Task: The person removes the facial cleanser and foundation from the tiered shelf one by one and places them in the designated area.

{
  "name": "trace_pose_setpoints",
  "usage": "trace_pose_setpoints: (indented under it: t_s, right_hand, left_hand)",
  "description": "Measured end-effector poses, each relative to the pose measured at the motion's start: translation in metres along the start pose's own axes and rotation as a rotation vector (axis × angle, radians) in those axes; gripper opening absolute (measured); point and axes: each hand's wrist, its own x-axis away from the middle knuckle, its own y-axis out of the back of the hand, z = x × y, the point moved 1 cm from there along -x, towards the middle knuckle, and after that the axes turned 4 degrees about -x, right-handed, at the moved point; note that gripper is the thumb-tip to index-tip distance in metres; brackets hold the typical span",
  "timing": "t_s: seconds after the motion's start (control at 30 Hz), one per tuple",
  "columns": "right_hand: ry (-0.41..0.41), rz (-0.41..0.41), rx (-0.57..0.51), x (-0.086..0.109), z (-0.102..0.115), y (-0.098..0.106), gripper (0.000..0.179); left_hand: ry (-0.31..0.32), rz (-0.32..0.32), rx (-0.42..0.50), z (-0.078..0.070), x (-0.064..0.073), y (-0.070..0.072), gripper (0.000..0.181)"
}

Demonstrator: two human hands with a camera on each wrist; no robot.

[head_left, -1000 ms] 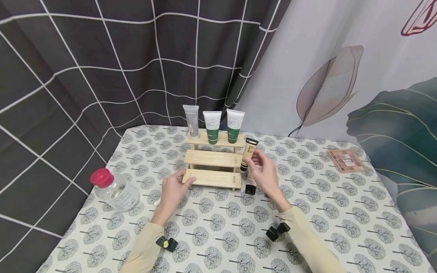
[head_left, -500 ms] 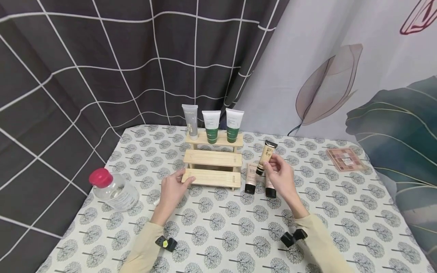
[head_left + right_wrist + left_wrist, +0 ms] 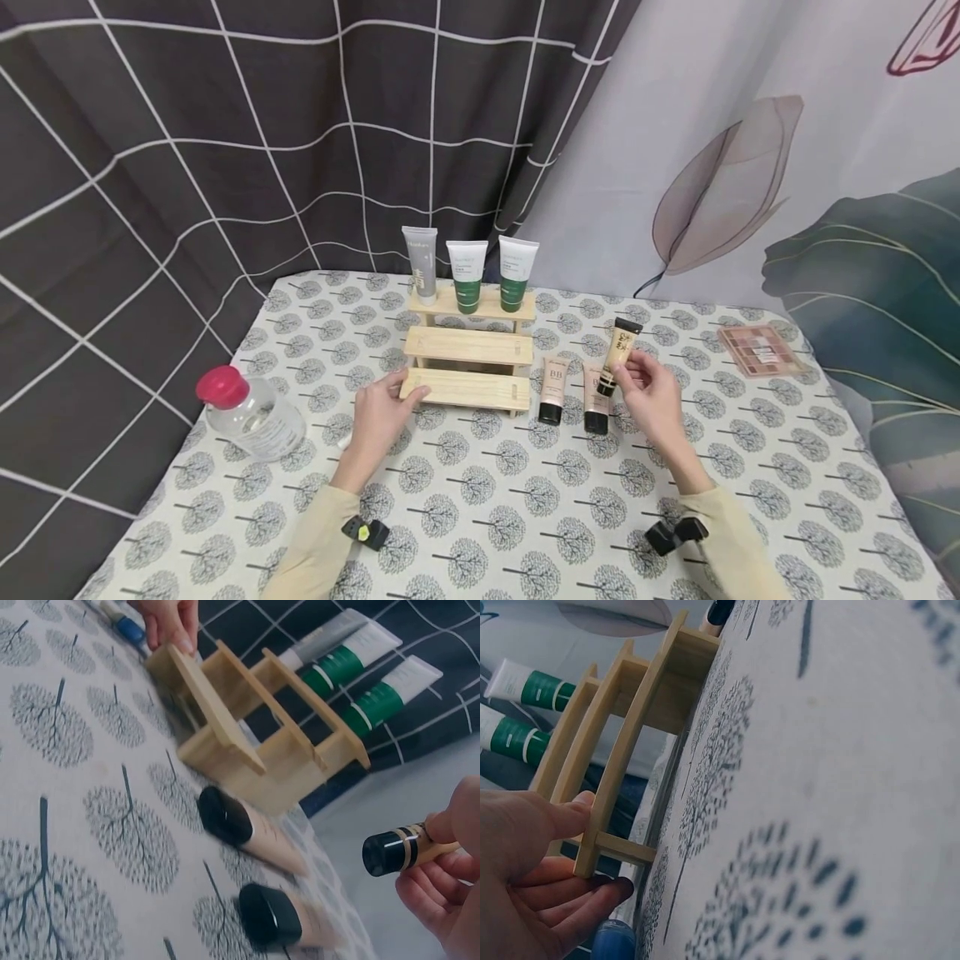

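Observation:
My left hand [image 3: 381, 421] grips the left end of the lowest step of a three-step wooden display stand [image 3: 468, 346], thumb on top and fingers underneath in the left wrist view. On the top step stand a grey tube [image 3: 422, 262] and two white-and-green tubes [image 3: 467, 275]. Off to the right, my right hand [image 3: 660, 404] pinches a small gold cosmetic tube [image 3: 621, 346] with black ends, raised above the table. Two pinkish-beige BB cream tubes [image 3: 553, 387] with black caps lie between the stand and that hand. The gold tube partly overlaps the right-hand one in the head view.
A clear bottle with a red cap [image 3: 223, 387] stands at the left. An eyeshadow palette [image 3: 763, 350] lies at the far right. Near my left hand is a blue-ended item [image 3: 613, 941], mostly hidden. Curtains [image 3: 300, 150] hang behind the tree-patterned tablecloth [image 3: 487, 517].
My right hand has moved right with the gold tube, from beside the stand to past the BB cream tubes, which came into fuller view. My left hand keeps its grip on the stand.

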Motion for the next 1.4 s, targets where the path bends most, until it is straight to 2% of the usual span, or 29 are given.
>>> trace_pose_setpoints:
  t_s: [0.27,0.6,0.77,1.07,1.4]
  right_hand:
    - [-0.024,0.014,0.023,0.004,-0.011,0.014,0.042]
    - [-0.068,0.006,0.159,0.01,-0.026,0.031,0.041]
    - [-0.053,-0.013,0.237,0.012,-0.032,0.035,0.039]
    - [-0.105,0.08,0.304,0.015,-0.045,0.041,0.037]
    - [-0.118,0.119,0.366,0.013,-0.053,0.043,0.042]
  left_hand:
    - [0.004,-0.002,0.004,0.001,0.0,0.0,0.059]
    - [0.024,0.015,-0.009,0.001,0.0,-0.003,0.06]
    - [0.033,0.008,-0.021,0.002,-0.001,-0.001,0.06]
    - [0.018,0.011,-0.027,0.0,-0.001,-0.001,0.06]
    - [0.021,0.01,-0.015,0.0,-0.001,0.0,0.058]
